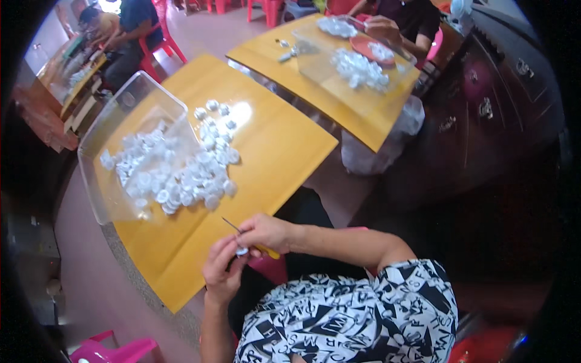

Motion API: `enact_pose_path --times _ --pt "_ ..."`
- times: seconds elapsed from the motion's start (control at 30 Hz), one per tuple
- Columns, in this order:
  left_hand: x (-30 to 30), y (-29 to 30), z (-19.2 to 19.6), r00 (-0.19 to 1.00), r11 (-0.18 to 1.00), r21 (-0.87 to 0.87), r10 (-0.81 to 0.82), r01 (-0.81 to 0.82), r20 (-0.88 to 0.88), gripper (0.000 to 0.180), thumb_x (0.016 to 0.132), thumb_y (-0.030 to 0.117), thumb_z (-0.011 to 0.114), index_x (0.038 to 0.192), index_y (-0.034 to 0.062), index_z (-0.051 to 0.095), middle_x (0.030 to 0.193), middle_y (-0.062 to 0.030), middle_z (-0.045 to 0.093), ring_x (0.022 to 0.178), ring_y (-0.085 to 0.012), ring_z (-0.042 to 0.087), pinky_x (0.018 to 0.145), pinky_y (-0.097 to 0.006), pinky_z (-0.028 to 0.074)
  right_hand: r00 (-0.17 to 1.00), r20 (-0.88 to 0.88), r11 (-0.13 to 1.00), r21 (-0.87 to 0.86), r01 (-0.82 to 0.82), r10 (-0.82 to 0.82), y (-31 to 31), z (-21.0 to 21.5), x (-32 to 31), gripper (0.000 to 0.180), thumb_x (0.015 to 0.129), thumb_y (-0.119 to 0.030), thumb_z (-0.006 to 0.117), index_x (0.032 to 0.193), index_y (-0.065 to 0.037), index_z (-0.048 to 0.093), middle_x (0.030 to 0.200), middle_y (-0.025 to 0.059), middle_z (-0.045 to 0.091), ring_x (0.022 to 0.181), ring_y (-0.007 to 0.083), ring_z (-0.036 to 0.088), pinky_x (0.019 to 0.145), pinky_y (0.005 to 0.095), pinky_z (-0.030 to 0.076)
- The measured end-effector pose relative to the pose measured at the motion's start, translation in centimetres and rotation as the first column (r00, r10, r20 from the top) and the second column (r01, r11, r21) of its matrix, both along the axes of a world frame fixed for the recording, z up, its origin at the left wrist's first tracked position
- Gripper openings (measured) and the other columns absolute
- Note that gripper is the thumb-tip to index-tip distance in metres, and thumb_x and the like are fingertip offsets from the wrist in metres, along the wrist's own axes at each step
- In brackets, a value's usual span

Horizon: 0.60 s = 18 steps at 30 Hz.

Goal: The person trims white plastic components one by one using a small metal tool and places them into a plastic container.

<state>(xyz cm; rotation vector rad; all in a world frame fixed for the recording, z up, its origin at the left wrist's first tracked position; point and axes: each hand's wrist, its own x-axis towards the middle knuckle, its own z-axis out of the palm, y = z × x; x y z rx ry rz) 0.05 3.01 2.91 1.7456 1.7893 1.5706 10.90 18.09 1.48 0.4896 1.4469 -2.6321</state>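
Item: small white cap [241, 250], held just off the near edge of the yellow table [284, 145], over the lap. Left hand [221, 272] fingers curled narrow round the cap. Right hand [266, 233] fingers closed on a yellow-handled tool [257, 245], thin metal tip pointing up-left.

Handling, as judged: keep the cap pinched firm, tool tip angled away from left fingers, light pressure, work close to the table edge so bits don't drop.

Stock: heap of white caps [175, 169] spilling from a tipped clear bin [121, 109] at the far-left corner.

Hard to see: the cap is mostly covered by fingers, shape and contact w/ the tip unclear; tool handle partly hidden in the palm.
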Motion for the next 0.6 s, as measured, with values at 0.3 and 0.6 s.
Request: enact_pose_path --times 0.3,0.6 --pt "0.0 -1.0 -1.7 0.891 0.990 -0.106 0.131 -0.093 0.434 0.041 0.078 -0.008 0.069 0.116 -0.0017 0.057 0.106 -0.0109 0.064 0.098 -0.0186 0.062 0.085 -0.032 0.051 0.999 0.019 0.982 0.189 0.025 -0.030 0.2 2.6 0.6 0.019 0.091 -0.014 0.055 0.100 0.001 0.063 0.073 0.0046 0.062 0.060 0.0091 0.058 0.054 0.0218 0.046" --pt "-0.4 -1.2 -2.8 0.737 0.999 -0.021 0.040 -0.035 0.675 0.035 0.083 -0.005 0.067 0.116 -0.0041 0.055 0.103 -0.0089 0.064 0.094 -0.0159 0.063 0.084 -0.029 0.052 0.997 -0.037 0.984 0.165 0.072 -0.067 -0.3 1.9 -0.1 0.014 0.092 -0.010 0.056 0.099 0.000 0.063 0.079 0.0010 0.062 0.064 0.0053 0.057 0.056 0.0191 0.045"
